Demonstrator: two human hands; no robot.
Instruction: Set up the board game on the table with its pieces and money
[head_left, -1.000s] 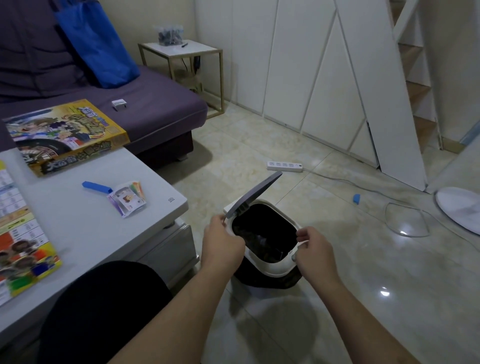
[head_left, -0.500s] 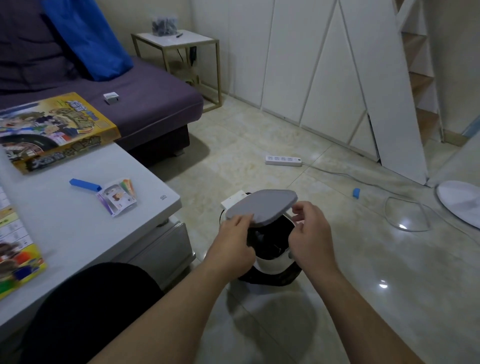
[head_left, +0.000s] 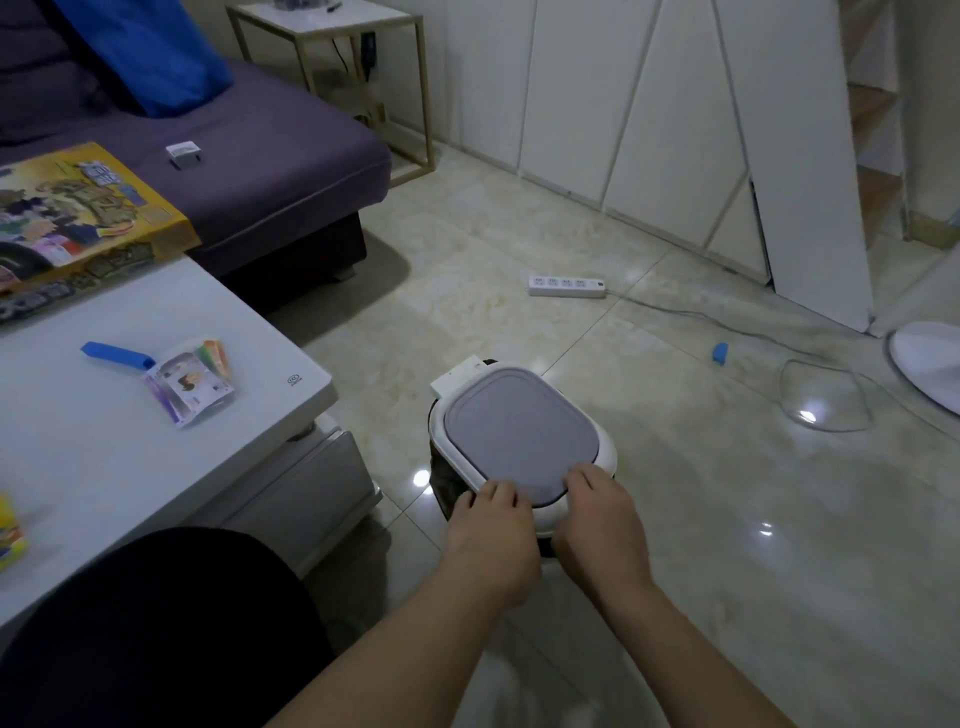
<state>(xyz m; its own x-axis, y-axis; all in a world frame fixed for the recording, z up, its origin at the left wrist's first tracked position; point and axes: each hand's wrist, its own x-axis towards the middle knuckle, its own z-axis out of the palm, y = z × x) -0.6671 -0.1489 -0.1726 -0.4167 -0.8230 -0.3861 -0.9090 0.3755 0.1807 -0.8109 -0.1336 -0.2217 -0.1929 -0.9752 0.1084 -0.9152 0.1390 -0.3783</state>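
My left hand and right hand press on the near edge of the bin lid, fingers bent, gripping nothing. The money and box lie on the table, well left of my fingers.

Floor: polished stone-look tile, glossy, showing bright lamp reflections. Bin lid: smooth matt grey plastic, set in a white plastic rim with a slight sheen. Tabletop: smooth white surface, satin finish. Game box: printed cardboard, faintly glossy. Money bundle: printed paper. Blue clip: smooth plastic. Sofa: purple woven cloth, matt. Side table frame: metal, brass-toned. Wall panels: white, smooth, matt. Power strip: white plastic.
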